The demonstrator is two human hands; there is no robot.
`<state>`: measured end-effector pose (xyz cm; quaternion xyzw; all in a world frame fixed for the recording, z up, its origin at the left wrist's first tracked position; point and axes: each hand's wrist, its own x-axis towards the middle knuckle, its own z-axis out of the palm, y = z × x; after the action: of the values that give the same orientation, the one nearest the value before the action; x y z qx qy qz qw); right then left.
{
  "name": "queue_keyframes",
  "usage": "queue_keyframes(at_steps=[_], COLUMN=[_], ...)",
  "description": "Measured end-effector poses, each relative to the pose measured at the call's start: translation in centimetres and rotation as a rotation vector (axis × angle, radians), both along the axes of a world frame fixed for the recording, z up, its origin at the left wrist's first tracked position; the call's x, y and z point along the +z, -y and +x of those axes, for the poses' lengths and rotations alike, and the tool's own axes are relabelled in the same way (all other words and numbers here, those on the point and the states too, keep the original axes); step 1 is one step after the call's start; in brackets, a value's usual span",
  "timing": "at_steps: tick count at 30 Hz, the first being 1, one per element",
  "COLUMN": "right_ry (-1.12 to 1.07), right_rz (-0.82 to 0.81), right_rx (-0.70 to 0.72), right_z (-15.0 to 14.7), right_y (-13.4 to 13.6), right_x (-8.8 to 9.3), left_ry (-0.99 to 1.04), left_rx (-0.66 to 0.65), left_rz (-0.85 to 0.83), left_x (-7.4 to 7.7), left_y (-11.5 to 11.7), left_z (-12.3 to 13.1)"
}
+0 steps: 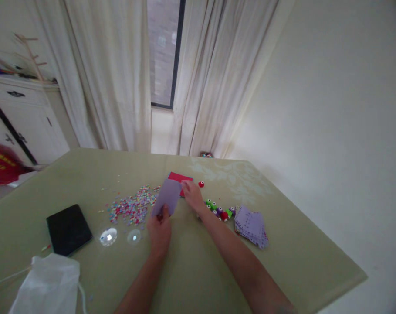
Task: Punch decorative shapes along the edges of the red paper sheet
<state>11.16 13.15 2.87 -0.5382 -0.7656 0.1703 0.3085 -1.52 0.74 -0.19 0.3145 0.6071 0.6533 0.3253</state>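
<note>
Grn table (pixel 292 244) holds blk slab (pixel 69 229), wht bag (pixel 47 283), multicol bits (pixel 129 207), red card (pixel 176 176), eyed balls (pixel 224 215), purple stk (pixel 250 226).

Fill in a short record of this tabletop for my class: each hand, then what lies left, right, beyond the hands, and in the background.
Left hand: holds a thin rectangular purple card by its lower end
Right hand: fingers at the card's upper right corner; grip unclear
Left: small multicoloured pieces, flat black rectangular object, white drawstring pouch
Right: stacked patterned purple sheets, green, red and purple eyed pieces
Beyond: flat red rectangle, partly covered
Background: pale fabric curtains
</note>
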Motion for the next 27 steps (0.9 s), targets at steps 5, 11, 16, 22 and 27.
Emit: queue_keyframes(at_steps=[5,11,16,22,27], right_ry=[0.351,0.604,0.649,0.547,0.223], right_rz=[-0.032,-0.037,-0.036,0.003,0.124], right_rx=[0.091,0.157,0.184,-0.01,-0.142], right_z=[-2.0,-2.5,-2.1,-0.5,1.9], right_y=[-1.9,-1.4,-0.7,0.7,2.7], right_x=[-0.4,-0.5,0.3,1.2,1.7], left_ry=[-0.079,-0.092,-0.1,-0.016,0.064], left_rx=[0.087,0.145,0.164,0.23,0.097], left_rz=[-0.062,-0.113,-0.115,-0.08,-0.023], left_x=[0.2,0.6,0.4,-0.1,-0.3], left_y=[0.1,0.0,-0.1,-0.6,-0.6], left_z=[-0.6,-1.0,-1.1,-1.4,-1.3])
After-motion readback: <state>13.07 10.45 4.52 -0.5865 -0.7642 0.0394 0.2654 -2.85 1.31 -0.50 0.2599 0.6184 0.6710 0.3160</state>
